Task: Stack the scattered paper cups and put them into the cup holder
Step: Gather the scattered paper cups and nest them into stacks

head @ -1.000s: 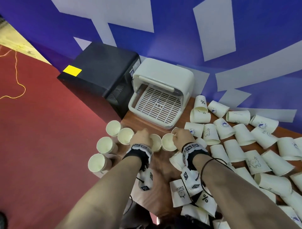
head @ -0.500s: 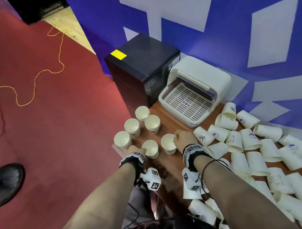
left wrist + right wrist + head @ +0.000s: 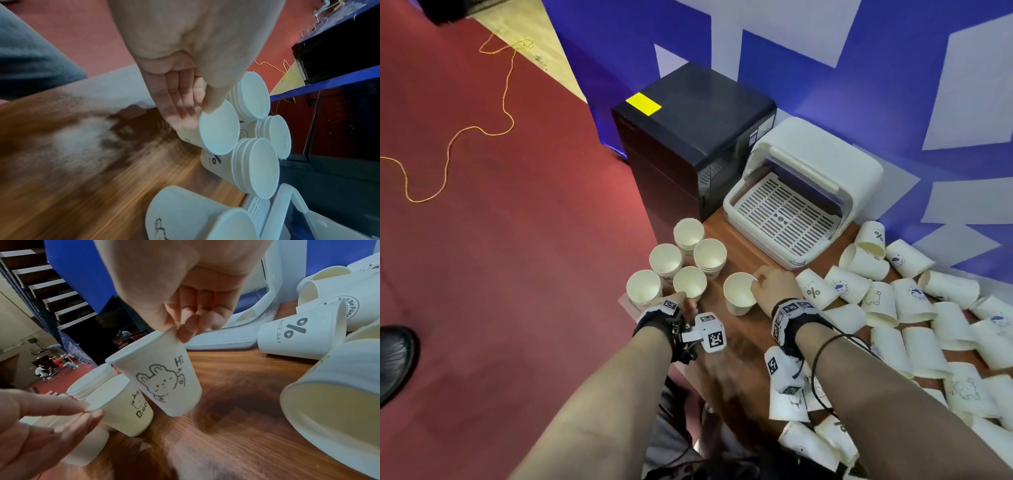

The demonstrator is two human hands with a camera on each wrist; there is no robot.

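Note:
My left hand (image 3: 681,305) pinches the near rim of an upright bear-print paper cup (image 3: 690,282), thumb inside and fingers (image 3: 180,112) along its wall. That bear cup (image 3: 123,402) stands among several upright cup stacks (image 3: 688,233) at the table's left corner. My right hand (image 3: 768,284) pinches the rim of a bunny-print "Hi" cup (image 3: 162,378), which hangs tilted just above the wood. The bunny cup (image 3: 739,294) sits right of the stacks. The white cup holder (image 3: 796,205) stands open behind it, its slotted tray bare.
Many loose cups (image 3: 914,301) lie on their sides across the right of the wooden table (image 3: 743,346). A black cabinet (image 3: 688,137) stands left of the holder. The table's left edge drops to red floor (image 3: 517,274), where a black shoe (image 3: 395,359) shows.
My left hand has drawn its cup leftward and nearer, beside the stacks. The right hand has kept its cup near the same spot. The head view has swung left.

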